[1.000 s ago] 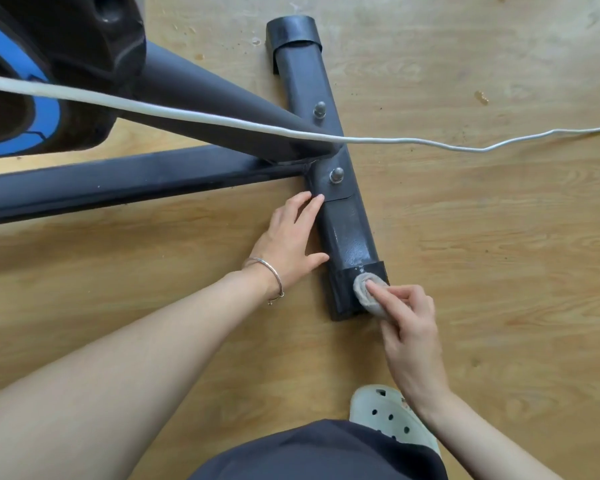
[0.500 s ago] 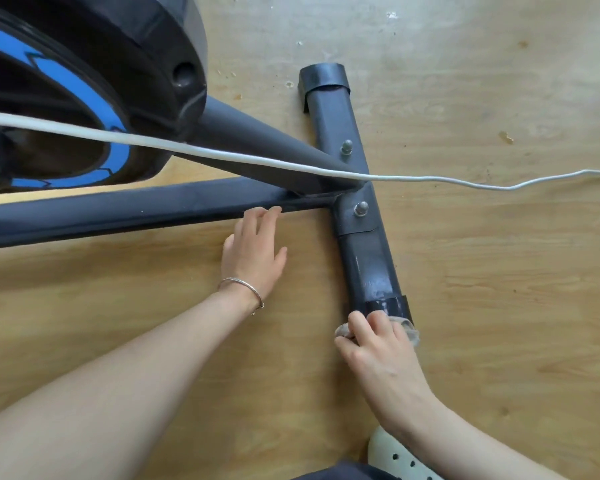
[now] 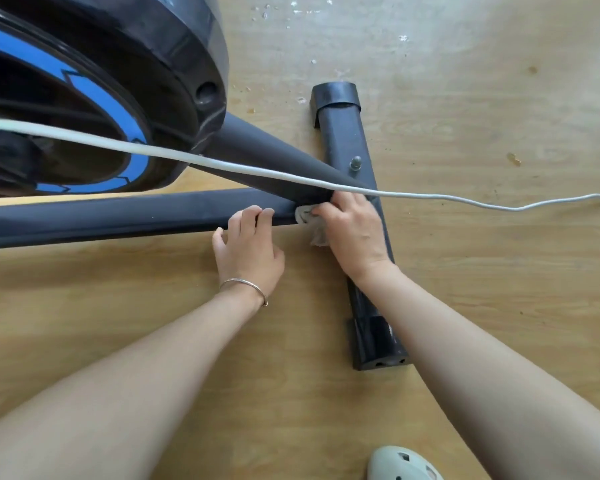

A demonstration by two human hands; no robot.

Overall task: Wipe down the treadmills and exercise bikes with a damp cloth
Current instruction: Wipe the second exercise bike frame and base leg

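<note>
**Exercise bike (image 3: 257,150), lower frame, top view.**

1. Layout: the bike stands on a wood floor (image 3: 465,306). Flywheel housing (image 3: 187,64), black w/ blue ring, fills upper left of frame. Main frame tube (image 3: 118,216) runs from left edge to ctr and meets the stabilizer bar (image 3: 347,133). That bar runs from upper ctr to lower ctr-right, w/ a bolt (image 3: 355,163) on top and an end cap (image 3: 378,344) at its near end.
2. Cloth (image 3: 307,216): grey, bunched, at frame ctr, on the tube-to-bar junction.
3. R hand (image 3: 354,233): lies over the bar. Grip is curled round the cloth and presses it against the tube end. A fold of cloth hangs out below the fingers.
4. L hand (image 3: 248,244): palm down, just left of the cloth, not touching R hand. Fingers are bent w/ tips on the tube; thumb is spread to the left. Grip holds nothing. Bracelet (image 3: 246,284) on wrist.
5. White cable (image 3: 257,171): crosses left edge to right edge, over housing and R hand fingers; contact w/ the hand cannot be told.
6. Pale shoe (image 3: 402,464): bottom edge, ctr-right.
</note>
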